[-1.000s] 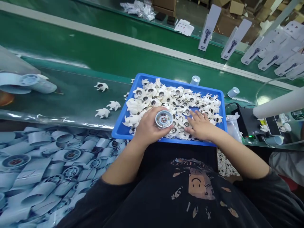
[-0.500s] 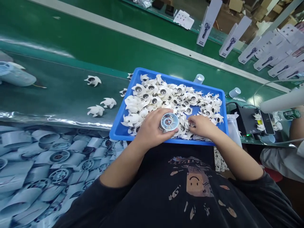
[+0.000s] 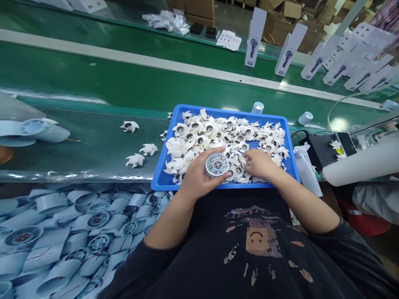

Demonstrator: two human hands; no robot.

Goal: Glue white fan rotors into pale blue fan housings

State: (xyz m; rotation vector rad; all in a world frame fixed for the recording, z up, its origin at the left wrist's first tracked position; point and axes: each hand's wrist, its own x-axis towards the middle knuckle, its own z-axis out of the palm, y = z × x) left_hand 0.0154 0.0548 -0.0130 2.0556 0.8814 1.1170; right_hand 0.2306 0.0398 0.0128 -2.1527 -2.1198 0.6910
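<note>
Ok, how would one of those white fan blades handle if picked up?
The white fan blade looks like light, stiff plastic, likely easy to lift. Its curved tips seem apt to snag others in the blue tray.

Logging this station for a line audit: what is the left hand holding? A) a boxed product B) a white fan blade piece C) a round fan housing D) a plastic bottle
C: the left hand holds a round fan housing with a spoked centre, just above the blue tray.

Matt white plastic fan blades (image 3: 176, 145) lie in a glossy blue plastic tray (image 3: 158, 180).
</note>
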